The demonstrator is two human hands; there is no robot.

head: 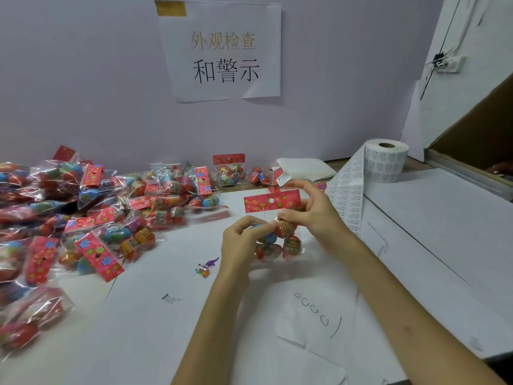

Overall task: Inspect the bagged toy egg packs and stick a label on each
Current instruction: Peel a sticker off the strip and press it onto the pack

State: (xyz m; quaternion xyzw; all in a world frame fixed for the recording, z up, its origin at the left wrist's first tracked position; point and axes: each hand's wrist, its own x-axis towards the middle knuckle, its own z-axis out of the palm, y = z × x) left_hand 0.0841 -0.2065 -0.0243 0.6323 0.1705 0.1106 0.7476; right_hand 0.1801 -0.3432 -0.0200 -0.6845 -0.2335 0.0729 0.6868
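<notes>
Across the left side of the white surface (166, 329) sprawls a pile of bagged egg packs (83, 218), clear bags of coloured eggs with red flowered header cards, some overlapping. Just right of the pile a tiny purple toy (212, 263) lies on the surface. On the wall behind hangs a taped paper sign (222, 51). Near the middle, the left hand (238, 243) curls its fingers round the left edge of the held pack (277, 250), raised above the surface with its header card (272, 201) uppermost. The right hand (313, 212) pinches the pack's upper right part, fingertips on an egg through the bag. Farther right stands a label roll (385, 159), its label strip (347, 195) trailing down towards the right forearm. A cardboard box (477, 134) sits at the far right edge.
</notes>
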